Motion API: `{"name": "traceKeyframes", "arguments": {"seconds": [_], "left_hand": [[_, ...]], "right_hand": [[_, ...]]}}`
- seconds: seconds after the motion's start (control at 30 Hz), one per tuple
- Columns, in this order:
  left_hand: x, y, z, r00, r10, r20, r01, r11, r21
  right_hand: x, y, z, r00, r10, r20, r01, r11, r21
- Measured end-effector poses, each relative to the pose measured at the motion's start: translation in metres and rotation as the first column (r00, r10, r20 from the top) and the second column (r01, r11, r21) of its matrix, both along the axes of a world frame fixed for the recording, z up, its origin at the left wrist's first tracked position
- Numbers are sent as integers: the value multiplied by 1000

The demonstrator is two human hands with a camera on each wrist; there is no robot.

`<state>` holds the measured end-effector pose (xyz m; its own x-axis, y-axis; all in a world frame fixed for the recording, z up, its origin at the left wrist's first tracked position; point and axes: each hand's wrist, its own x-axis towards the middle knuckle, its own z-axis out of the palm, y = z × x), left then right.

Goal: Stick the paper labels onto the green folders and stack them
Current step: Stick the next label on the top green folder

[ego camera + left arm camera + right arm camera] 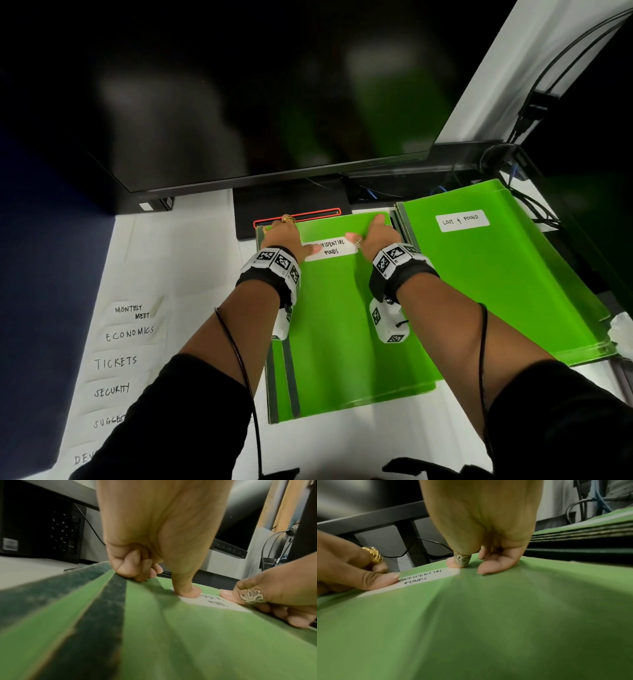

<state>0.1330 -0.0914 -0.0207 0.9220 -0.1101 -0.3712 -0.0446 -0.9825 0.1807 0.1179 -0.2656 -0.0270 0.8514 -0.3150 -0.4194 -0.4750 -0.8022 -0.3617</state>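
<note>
A green folder (pixel 346 329) lies on top of a pile before me. A white label (pixel 331 249) reading "CONFIDENTIAL FUNDS" sits near its far end. My left hand (pixel 287 236) presses its thumb on the label's left end (pixel 214 601), its other fingers curled at the folder's far left edge. My right hand (pixel 373 233) presses its ringed thumb on the label's right end (pixel 423 577), fingertips resting on the folder (pixel 488 615). To the right is a second stack of green folders (pixel 496 281); the top one carries a "LOST & FOUND" label (pixel 464 220).
Several loose handwritten labels (pixel 128 334) lie in a column on the white table at the left. A dark monitor (pixel 239 102) and its stand base (pixel 291 205) stand just beyond the folders. Cables (pixel 513 178) run at the back right; crumpled white backing (pixel 621 329) lies at the right edge.
</note>
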Motion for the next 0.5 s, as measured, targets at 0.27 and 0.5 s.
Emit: {"name": "traceKeyframes", "arguments": {"seconds": [0.27,0.5], "left_hand": [[4,-2,0,995,91,-30,-93,993,-77],[2,-7,-1,991,128,-21,-130,987,-96]], "right_hand": [[-2,-3,-5,999,20,30,-20,1000,7],[-3,-13,2,993,98,-73,-91,992,88]]}}
